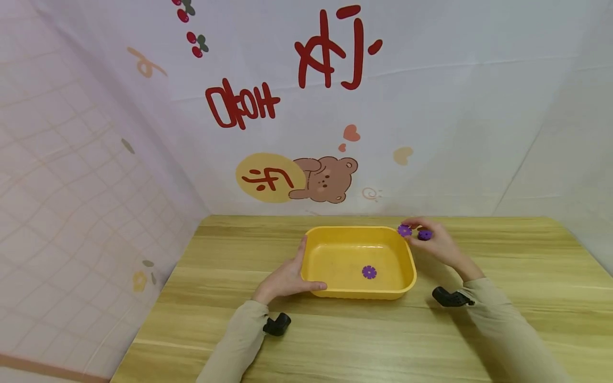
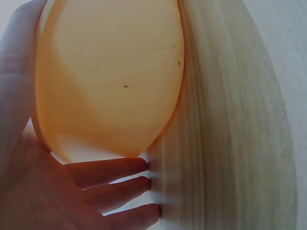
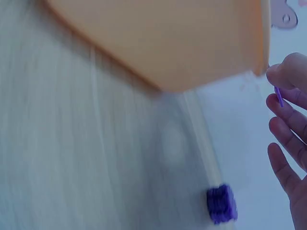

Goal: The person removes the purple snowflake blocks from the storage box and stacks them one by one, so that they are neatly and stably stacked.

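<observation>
A shallow yellow plastic basin point(image 1: 359, 292) sits on the table, with one purple flower-shaped disc point(image 1: 369, 272) lying flat inside. My left hand point(image 1: 287, 277) holds its near left corner, thumb over the front rim and fingers along the outer left wall. In the left wrist view, three fingers point(image 2: 112, 172) stretch out at the basin's outer side. Between thumb and index finger, my right hand point(image 1: 438, 244) pinches another purple disc point(image 1: 404, 230) by the far right corner; the right wrist view shows it edge-on. A purple stack of discs point(image 3: 221, 204) stands on the tabletop beside that hand.
The wood-grain table point(image 1: 364, 340) meets a white printed cloth point(image 1: 455, 133) along its back edge. Another cloth hangs at the left. Black wrist devices point(image 1: 278, 324) are worn on both sleeves.
</observation>
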A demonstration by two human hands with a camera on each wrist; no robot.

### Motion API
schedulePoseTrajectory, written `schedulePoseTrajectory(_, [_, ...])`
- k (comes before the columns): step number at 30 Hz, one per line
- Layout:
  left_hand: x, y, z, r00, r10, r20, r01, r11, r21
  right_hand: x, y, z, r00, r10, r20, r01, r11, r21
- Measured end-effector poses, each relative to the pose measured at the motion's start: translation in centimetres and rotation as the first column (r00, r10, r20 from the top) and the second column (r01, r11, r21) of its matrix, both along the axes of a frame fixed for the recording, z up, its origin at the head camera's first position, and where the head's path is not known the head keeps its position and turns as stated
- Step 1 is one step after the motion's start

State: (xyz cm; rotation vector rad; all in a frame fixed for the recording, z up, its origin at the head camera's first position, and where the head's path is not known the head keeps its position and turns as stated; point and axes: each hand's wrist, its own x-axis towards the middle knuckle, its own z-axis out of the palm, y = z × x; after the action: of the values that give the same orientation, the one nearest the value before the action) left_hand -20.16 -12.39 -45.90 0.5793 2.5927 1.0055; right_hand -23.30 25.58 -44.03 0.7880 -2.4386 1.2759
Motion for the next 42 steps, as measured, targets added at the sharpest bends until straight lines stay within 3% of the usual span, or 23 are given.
schedulePoseTrajectory(5, [-0.1,0.0,-0.1,1.000,0.001,0.000,-0.001,1.000,0.000,-0.4,1.5,-0.7,0.999,-0.033,-0.003,0.033,0.999,0.002])
schedulePoseTrajectory(12, [0.0,0.0,0.0,1.000,0.001,-0.007,-0.001,1.000,0.004,-2.7,4.9,-4.0,0.996,-0.093,0.009,0.092,0.995,0.034])
schedulePoseTrajectory(20, [-0.1,0.0,0.0,1.000,-0.003,0.002,0.003,1.000,0.012,-3.0,6.5,-3.6,0.989,-0.118,0.086,0.110,0.989,0.098])
schedulePoseTrajectory(25, [-0.1,0.0,0.0,1.000,-0.006,0.005,0.006,1.000,0.018,-3.5,7.2,-4.1,0.986,-0.077,0.146,0.061,0.992,0.111])
schedulePoseTrajectory(29, [-0.1,0.1,0.0,1.000,-0.008,0.006,0.008,1.000,0.023,-3.9,7.6,-4.9,0.982,-0.034,0.187,0.019,0.997,0.078])
schedulePoseTrajectory(34, [-0.1,0.1,0.0,1.000,-0.009,0.000,0.009,1.000,0.020,-4.0,7.7,-5.5,0.974,-0.038,0.225,0.031,0.999,0.036])
schedulePoseTrajectory(42, [-0.1,0.2,0.1,1.000,-0.002,0.006,0.002,1.000,0.012,-2.6,6.5,-3.9,0.978,-0.073,0.194,0.065,0.997,0.048])
